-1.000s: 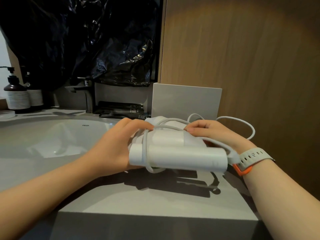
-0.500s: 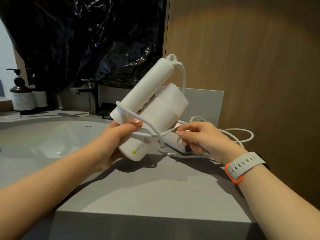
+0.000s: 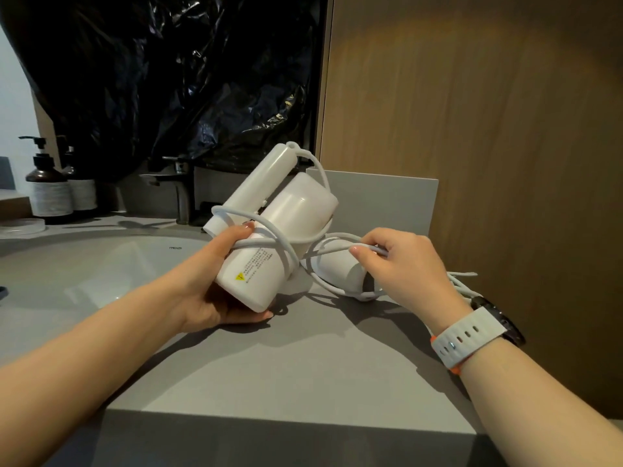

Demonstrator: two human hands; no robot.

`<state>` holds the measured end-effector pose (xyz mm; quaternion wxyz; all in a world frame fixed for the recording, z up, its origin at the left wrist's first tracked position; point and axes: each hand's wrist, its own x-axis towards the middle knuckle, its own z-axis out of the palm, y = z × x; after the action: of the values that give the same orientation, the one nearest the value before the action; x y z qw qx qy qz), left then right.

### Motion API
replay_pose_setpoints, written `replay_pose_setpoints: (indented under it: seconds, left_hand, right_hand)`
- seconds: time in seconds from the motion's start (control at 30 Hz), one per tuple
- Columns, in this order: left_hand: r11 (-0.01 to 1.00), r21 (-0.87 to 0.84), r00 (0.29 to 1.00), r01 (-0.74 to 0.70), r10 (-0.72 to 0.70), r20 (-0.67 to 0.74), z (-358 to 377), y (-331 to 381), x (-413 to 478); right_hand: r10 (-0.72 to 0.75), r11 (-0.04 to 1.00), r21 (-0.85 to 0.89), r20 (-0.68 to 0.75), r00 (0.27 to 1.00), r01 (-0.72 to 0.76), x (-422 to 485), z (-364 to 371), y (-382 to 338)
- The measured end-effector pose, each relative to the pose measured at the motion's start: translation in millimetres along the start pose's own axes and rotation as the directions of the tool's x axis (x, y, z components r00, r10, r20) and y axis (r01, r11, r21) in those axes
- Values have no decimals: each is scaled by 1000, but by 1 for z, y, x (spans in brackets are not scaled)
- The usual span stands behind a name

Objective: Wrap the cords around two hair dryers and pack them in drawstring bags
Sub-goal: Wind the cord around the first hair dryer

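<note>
My hair dryer is tilted above the counter, right of the sink. My left hand grips its body and my right hand pinches the cord. The slack loops could slip off if I ease tension.

Bare counter nearest the person gives open room. A wooden wall closes the right side and an upright grey panel the back; the hair dryer and loose cord crowd the middle.
</note>
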<state>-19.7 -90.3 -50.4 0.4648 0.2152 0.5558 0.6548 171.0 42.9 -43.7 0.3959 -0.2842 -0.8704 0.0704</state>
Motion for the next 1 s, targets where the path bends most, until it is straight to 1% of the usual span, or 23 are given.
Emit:
replay_pose_setpoints:
  seconds: [0.07, 0.13, 0.2, 0.27, 0.3, 0.37, 0.47, 0.57, 0.7, 0.87, 1.0]
  left_hand:
    - [999, 4, 999, 33, -33, -14, 1, 3, 0]
    - [999, 10, 999, 46, -46, -25, 1, 4, -1]
    - [998, 43, 998, 45, -43, -43, 3, 3, -1]
    - [996, 85, 998, 34, -30, -47, 5, 1, -1]
    - [994, 106, 999, 29, -25, -40, 6, 0, -1]
    - [988, 155, 999, 21, -17, -30, 9, 1, -1]
    - [971, 241, 1000, 6, 1, -28, 13, 3, -1]
    - [941, 338, 1000, -15, 14, 4, 17, 7, 1]
    - [908, 417, 999, -43, 26, 47, 18, 10, 4]
    - [877, 467, 991, -115, 71, 111, 18, 7, 6]
    - [870, 476, 989, -128, 76, 126, 17, 7, 5]
  right_hand:
    - [-66, 997, -53, -48, 997, 64, -3, 2, -3]
    - [-137, 989, -65, -106, 985, 131, -5, 4, -7]
    - [-174, 984, 25, -126, 977, 178, -6, 5, -10]
    - [-207, 962, 157, -110, 972, 223, -7, 5, -14]
    - [-236, 949, 192, -98, 967, 251, -7, 5, -18]
    - [-309, 926, 197, -89, 947, 321, -8, 8, -25]
    - [-402, 889, 174, -144, 904, 423, -8, 11, -30]
    - [-362, 895, 215, -165, 918, 391, -7, 7, -27]
    - [-262, 928, 244, -109, 959, 281, -8, 5, -30]
    - [-121, 973, 185, -102, 987, 138, -3, 9, -34]
    - [-101, 986, 128, -49, 994, 107, -6, 8, -43]
